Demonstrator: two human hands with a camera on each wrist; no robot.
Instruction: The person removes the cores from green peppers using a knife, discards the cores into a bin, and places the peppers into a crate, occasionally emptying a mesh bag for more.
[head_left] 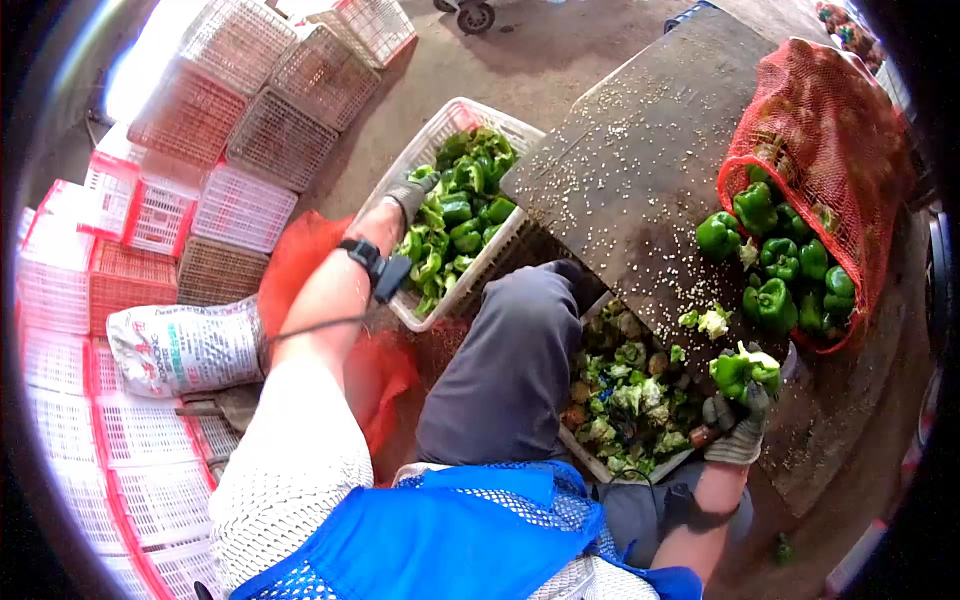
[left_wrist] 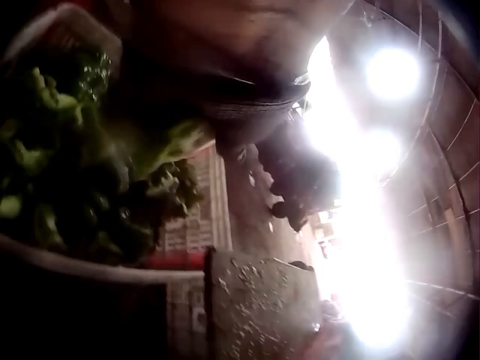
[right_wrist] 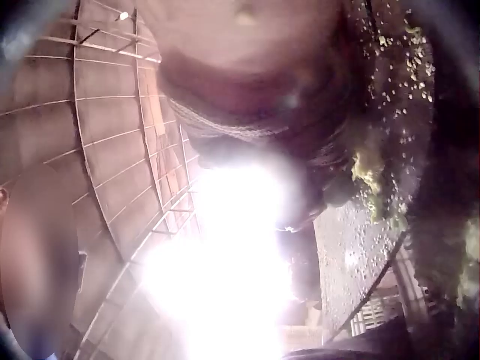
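Observation:
My left hand (head_left: 408, 192), in a grey glove, reaches over the left rim of a white plastic crate (head_left: 405, 312) of cut green peppers (head_left: 465, 210). Its fingers are among the pepper pieces and partly hidden; I cannot tell whether they grip one. In the left wrist view a blurred pale green piece (left_wrist: 176, 146) is close by the dark glove. Over the right side of a lower bin, my gloved right hand (head_left: 738, 435) holds a green bell pepper (head_left: 745, 372) with a pale yellowish top. A short brown piece (head_left: 703, 436) sticks out beside the fingers.
A dark board (head_left: 620, 150) strewn with pale seeds lies ahead. On it a red mesh sack (head_left: 820, 130) spills whole green bell peppers (head_left: 775, 300). Between knee and board stands a bin of trimmings (head_left: 630, 400). Stacked crates (head_left: 150, 440) and a white sack (head_left: 185, 345) stand left.

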